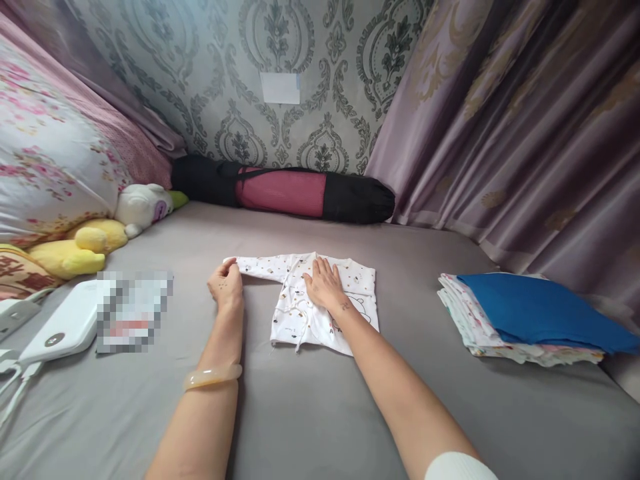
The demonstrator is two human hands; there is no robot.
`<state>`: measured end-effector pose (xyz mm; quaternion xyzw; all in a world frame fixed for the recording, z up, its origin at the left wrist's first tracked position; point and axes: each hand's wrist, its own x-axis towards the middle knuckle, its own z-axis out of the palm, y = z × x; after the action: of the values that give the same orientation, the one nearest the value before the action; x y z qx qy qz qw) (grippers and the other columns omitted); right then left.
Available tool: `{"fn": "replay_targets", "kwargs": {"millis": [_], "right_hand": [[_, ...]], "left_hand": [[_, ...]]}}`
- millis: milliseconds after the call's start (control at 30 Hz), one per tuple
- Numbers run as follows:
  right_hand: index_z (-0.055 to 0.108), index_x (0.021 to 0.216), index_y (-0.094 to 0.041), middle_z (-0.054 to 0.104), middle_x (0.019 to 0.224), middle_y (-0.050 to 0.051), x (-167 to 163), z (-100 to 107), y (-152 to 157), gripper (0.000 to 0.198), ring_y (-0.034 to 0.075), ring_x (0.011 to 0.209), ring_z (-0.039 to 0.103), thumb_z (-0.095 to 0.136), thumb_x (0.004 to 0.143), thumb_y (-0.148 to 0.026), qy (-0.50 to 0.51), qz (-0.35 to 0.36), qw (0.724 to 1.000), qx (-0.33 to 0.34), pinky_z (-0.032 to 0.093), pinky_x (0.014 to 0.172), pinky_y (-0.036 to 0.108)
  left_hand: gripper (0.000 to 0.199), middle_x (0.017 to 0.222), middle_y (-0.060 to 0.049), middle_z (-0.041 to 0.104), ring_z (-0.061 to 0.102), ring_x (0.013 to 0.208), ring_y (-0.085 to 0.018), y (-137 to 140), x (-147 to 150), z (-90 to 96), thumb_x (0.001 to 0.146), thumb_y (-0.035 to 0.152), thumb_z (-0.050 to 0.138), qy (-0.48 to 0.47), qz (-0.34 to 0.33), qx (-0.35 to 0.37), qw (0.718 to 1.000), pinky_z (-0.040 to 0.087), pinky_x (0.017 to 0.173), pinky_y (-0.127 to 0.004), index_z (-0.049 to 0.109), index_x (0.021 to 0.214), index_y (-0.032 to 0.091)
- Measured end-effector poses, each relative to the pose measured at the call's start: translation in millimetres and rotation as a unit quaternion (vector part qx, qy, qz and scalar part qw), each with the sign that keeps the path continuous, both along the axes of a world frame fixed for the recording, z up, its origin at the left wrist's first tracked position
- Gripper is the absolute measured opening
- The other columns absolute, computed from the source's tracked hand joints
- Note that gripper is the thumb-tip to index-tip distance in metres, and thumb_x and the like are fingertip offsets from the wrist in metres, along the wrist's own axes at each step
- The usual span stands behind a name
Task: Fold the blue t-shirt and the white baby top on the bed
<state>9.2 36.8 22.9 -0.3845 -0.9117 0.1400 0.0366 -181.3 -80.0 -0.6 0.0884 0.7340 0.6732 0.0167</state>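
A small white baby shirt with a scattered print and a tie string lies spread on the grey sheet. Its left sleeve stretches out to the side, and my left hand pinches the cuff end with closed fingers. On the chest of the shirt my right hand rests flat, fingers extended and palm down. The shirt's right sleeve does not show; that side ends in a straight edge. Part of a bear-like outline print is hidden under my right forearm.
A stack of folded clothes with a blue cloth on top sits at the right. A long black and red bag lies along the wall. At the left are plush toys, a white device with cables and a blurred packet.
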Motion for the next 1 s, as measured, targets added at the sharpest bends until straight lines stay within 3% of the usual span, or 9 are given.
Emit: {"fn": "replay_targets", "kwargs": {"millis": [133, 333, 500, 633, 800, 933, 1000], "right_hand": [[0.031, 0.147, 0.000, 0.021, 0.158, 0.017, -7, 3, -1, 0.060, 0.026, 0.147, 0.013, 0.026, 0.099, -0.036, 0.010, 0.014, 0.999, 0.027, 0.003, 0.118, 0.043], [0.033, 0.149, -0.011, 0.022, 0.158, 0.014, -25, 9, -6, 0.054, 0.024, 0.146, 0.017, 0.027, 0.099, -0.034, 0.015, 0.079, 0.997, 0.005, 0.013, 0.117, 0.037], [0.029, 0.150, -0.010, 0.022, 0.158, 0.016, -34, 8, -8, 0.059, 0.027, 0.146, 0.016, 0.027, 0.099, -0.039, -0.005, 0.048, 0.999, -0.004, 0.011, 0.116, 0.039], [0.032, 0.150, -0.011, 0.025, 0.157, 0.016, -42, 7, -9, 0.059, 0.028, 0.145, 0.020, 0.028, 0.099, -0.041, -0.019, 0.026, 0.999, -0.002, 0.013, 0.115, 0.040], [0.039, 0.145, -0.009, 0.032, 0.153, 0.019, -48, 10, -10, 0.057, 0.030, 0.139, 0.030, 0.035, 0.096, -0.039, -0.008, 0.003, 1.000, 0.023, 0.022, 0.112, 0.041], [0.047, 0.139, -0.014, 0.042, 0.148, 0.014, -38, 21, -2, 0.049, 0.026, 0.136, 0.036, 0.036, 0.096, -0.033, 0.017, 0.038, 0.999, -0.032, 0.027, 0.111, 0.037], [0.053, 0.133, -0.019, 0.051, 0.141, 0.010, -30, 26, 5, 0.043, 0.022, 0.132, 0.042, 0.036, 0.095, -0.026, 0.092, 0.008, 0.993, -0.076, 0.030, 0.110, 0.033]], "left_hand": [[0.031, 0.083, -0.003, 0.068, 0.062, 0.085, -0.019, 7, 4, 10.4, 0.062, 0.026, 0.063, -0.093, 0.027, 0.145, 0.985, 0.049, 0.083, -0.032, 0.073, 0.089, 0.015], [0.024, 0.081, -0.001, 0.068, 0.062, 0.073, -0.013, 9, 11, 29.5, 0.057, 0.020, 0.068, -0.185, -0.016, 0.293, 0.938, 0.048, 0.066, -0.024, 0.071, 0.081, 0.017], [0.018, 0.097, -0.004, 0.073, 0.066, 0.089, -0.016, 5, 19, 40.9, 0.065, 0.025, 0.067, -0.186, -0.120, 0.387, 0.895, 0.052, 0.077, -0.026, 0.073, 0.080, 0.019], [0.025, 0.110, -0.007, 0.072, 0.064, 0.106, -0.022, 4, 31, 46.1, 0.071, 0.030, 0.066, -0.156, -0.211, 0.395, 0.881, 0.052, 0.086, -0.030, 0.075, 0.091, 0.019], [0.035, 0.125, -0.008, 0.066, 0.059, 0.118, -0.028, 8, 50, 49.2, 0.079, 0.038, 0.059, -0.110, -0.296, 0.338, 0.887, 0.049, 0.093, -0.037, 0.072, 0.107, 0.021], [0.039, 0.130, -0.009, 0.063, 0.058, 0.120, -0.030, 12, 58, 49.8, 0.081, 0.041, 0.058, -0.096, -0.332, 0.315, 0.884, 0.048, 0.095, -0.040, 0.071, 0.111, 0.020], [0.038, 0.130, -0.009, 0.063, 0.058, 0.118, -0.029, 13, 60, 49.7, 0.081, 0.041, 0.060, -0.102, -0.338, 0.323, 0.878, 0.048, 0.095, -0.040, 0.071, 0.111, 0.020]]}}
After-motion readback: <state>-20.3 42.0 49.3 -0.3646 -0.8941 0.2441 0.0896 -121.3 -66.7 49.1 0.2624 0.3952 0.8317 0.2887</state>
